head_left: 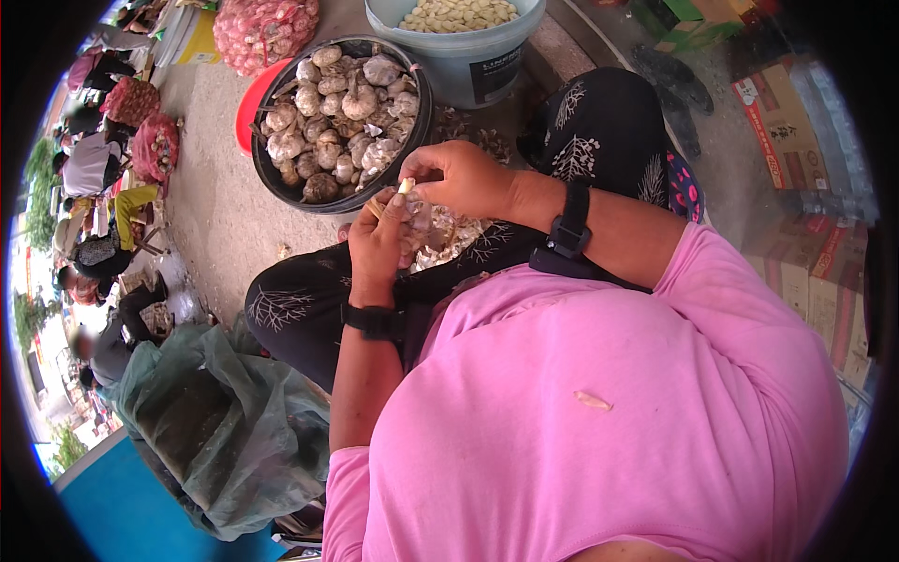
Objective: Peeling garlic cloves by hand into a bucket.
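My left hand (376, 246) holds a partly broken garlic bulb with a dry stalk (375, 207) poking out beside the thumb. At the tips of my right hand (467, 179) is a pale garlic clove (406, 185), and my left thumb is right beside it. Fingers hide most of the bulb. Below the hands, between my knees, lies a heap of papery garlic skins (449, 242). Just beyond the hands stands a black tub (307, 204) filled with whole, unpeeled garlic bulbs (358, 102).
A pale blue bucket (449, 70) of peeled cloves (460, 15) stands behind the tub. Red mesh sacks (265, 31) of garlic lie farther off. Green plastic sheeting (232, 414) is at left, cardboard boxes (786, 130) at right. Several people (91, 165) sit at far left.
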`<state>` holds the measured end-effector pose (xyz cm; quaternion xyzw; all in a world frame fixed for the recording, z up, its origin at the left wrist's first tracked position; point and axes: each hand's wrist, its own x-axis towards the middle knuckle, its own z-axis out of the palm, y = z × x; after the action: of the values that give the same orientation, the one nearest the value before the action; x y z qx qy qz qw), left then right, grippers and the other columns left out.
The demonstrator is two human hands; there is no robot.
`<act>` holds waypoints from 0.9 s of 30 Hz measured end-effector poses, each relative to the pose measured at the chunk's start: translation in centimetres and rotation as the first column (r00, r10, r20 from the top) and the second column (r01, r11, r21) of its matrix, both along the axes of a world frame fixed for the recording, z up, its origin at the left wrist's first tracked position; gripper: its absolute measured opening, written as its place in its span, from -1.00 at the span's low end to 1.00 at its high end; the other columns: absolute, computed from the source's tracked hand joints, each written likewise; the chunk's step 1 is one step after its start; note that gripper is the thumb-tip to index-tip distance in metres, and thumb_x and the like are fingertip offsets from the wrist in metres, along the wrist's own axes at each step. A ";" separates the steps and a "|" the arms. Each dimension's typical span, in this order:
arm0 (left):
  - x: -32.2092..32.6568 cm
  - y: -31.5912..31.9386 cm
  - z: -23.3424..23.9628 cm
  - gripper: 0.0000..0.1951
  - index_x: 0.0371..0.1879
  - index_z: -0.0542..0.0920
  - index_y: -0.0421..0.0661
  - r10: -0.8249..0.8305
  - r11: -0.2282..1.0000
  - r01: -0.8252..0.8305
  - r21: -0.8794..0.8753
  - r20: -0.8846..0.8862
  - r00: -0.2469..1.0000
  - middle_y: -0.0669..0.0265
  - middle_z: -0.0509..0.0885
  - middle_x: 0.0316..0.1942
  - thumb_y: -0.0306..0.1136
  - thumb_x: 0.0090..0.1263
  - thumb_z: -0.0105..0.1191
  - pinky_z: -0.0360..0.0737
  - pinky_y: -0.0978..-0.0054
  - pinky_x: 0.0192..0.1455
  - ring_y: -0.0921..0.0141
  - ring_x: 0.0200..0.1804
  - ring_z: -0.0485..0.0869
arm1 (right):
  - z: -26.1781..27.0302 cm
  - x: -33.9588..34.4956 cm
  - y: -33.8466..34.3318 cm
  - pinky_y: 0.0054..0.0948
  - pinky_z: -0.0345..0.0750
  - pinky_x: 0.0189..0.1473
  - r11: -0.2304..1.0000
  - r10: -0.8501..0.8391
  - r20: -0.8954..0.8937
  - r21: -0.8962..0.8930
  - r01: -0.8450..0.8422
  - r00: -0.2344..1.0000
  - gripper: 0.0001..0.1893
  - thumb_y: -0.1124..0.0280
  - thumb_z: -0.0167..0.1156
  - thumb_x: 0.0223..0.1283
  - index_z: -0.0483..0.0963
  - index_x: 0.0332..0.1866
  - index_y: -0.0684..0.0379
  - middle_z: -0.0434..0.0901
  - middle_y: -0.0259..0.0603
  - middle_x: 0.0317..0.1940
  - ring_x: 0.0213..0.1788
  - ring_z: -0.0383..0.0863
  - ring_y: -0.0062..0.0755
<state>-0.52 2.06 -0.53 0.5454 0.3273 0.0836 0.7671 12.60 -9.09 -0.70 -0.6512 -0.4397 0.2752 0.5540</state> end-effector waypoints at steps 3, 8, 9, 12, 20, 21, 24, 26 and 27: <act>-0.3 0.3 -0.3 -0.81 -0.19 0.51 -0.19 -0.105 0.994 0.105 0.008 -0.019 0.994 0.36 0.59 -0.46 -0.37 0.31 0.02 0.35 0.75 -0.65 0.61 -0.55 0.53 | 0.6 0.1 -0.1 -0.60 0.45 -0.28 0.999 -0.033 -0.265 0.004 0.036 0.964 -0.79 0.57 0.15 -0.01 0.52 -0.20 0.24 0.54 -0.32 -0.47 -0.38 0.51 -0.62; 0.1 -1.1 0.9 -0.83 -0.19 0.53 -0.20 -0.108 0.994 0.107 0.032 0.065 0.992 0.43 0.58 -0.43 -0.40 0.34 -0.02 0.46 0.71 -0.49 0.63 -0.46 0.54 | -0.2 0.4 -0.1 -0.64 0.45 -0.27 0.996 -0.021 -0.095 0.090 0.030 0.995 -0.83 0.56 0.17 0.00 0.52 -0.24 0.25 0.53 -0.34 -0.41 -0.32 0.49 -0.68; -0.1 -0.9 0.5 -0.83 -0.19 0.53 -0.20 -0.106 0.994 0.104 0.033 0.066 0.992 0.43 0.58 -0.43 -0.40 0.34 -0.02 0.46 0.71 -0.49 0.63 -0.46 0.54 | -0.1 0.1 0.2 -0.62 0.45 -0.26 0.996 -0.010 -0.139 0.082 0.021 0.990 -0.85 0.55 0.18 0.00 0.52 -0.27 0.25 0.52 -0.33 -0.39 -0.31 0.49 -0.65; -0.4 -0.2 -1.4 -0.79 -0.19 0.54 -0.20 -0.124 0.951 0.103 0.290 0.055 0.991 0.35 0.60 -0.44 -0.35 0.29 0.04 0.50 0.60 -0.40 0.50 -0.43 0.58 | 0.7 -0.6 0.1 -0.58 0.46 -0.23 0.996 -0.023 -0.078 0.084 0.030 0.997 -0.89 0.55 0.18 -0.02 0.52 -0.34 0.24 0.51 -0.30 -0.35 -0.29 0.50 -0.57; -0.2 -0.2 -2.0 -0.71 -0.20 0.57 -0.13 -0.101 0.530 0.192 0.826 -0.163 0.981 0.18 0.60 -0.42 -0.19 0.22 0.08 0.49 0.40 -0.33 0.21 -0.35 0.59 | -0.6 -0.4 0.8 -0.47 0.47 -0.22 0.977 -0.088 0.149 0.204 0.057 0.985 -0.90 0.58 0.17 -0.09 0.50 -0.40 0.25 0.53 -0.23 -0.41 -0.30 0.54 -0.34; -0.3 -0.2 -2.1 -0.71 -0.20 0.57 -0.13 -0.100 0.530 0.192 0.826 -0.164 0.981 0.18 0.60 -0.42 -0.19 0.22 0.08 0.49 0.40 -0.33 0.21 -0.35 0.59 | -0.4 -0.5 0.8 -0.46 0.47 -0.23 0.980 -0.107 0.150 0.182 0.079 0.983 -0.91 0.58 0.16 -0.10 0.50 -0.40 0.26 0.54 -0.22 -0.43 -0.31 0.54 -0.32; -0.3 -0.4 -2.2 -0.72 -0.19 0.57 -0.13 -0.138 0.686 0.174 0.707 -0.108 0.985 0.18 0.61 -0.41 -0.19 0.28 0.02 0.49 0.43 -0.34 0.24 -0.37 0.59 | -0.2 -0.7 0.8 -0.46 0.48 -0.26 0.981 -0.131 0.169 0.167 0.103 0.977 -0.91 0.57 0.16 -0.09 0.50 -0.41 0.26 0.54 -0.21 -0.44 -0.33 0.55 -0.32; -0.4 -0.5 -1.9 -0.72 -0.18 0.55 -0.14 -0.115 0.750 0.152 0.644 -0.100 0.988 0.22 0.61 -0.45 -0.20 0.35 -0.07 0.49 0.49 -0.39 0.36 -0.42 0.60 | -0.2 -0.8 0.8 -0.45 0.48 -0.27 0.979 -0.139 0.187 0.174 0.106 0.972 -0.92 0.56 0.17 -0.09 0.50 -0.41 0.26 0.54 -0.20 -0.44 -0.35 0.55 -0.32; -0.3 -0.6 -1.8 -0.72 -0.18 0.55 -0.14 -0.116 0.749 0.153 0.644 -0.100 0.988 0.22 0.61 -0.45 -0.20 0.35 -0.07 0.49 0.49 -0.39 0.36 -0.42 0.60 | -0.3 -0.8 0.8 -0.46 0.48 -0.27 0.982 -0.131 0.160 0.155 0.106 0.978 -0.93 0.55 0.15 -0.05 0.49 -0.41 0.28 0.54 -0.22 -0.45 -0.35 0.56 -0.37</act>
<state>-0.85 1.49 -2.30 0.8015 0.2585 0.1217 0.5254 11.80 -8.25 -0.95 -0.6552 -0.4644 0.1525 0.5760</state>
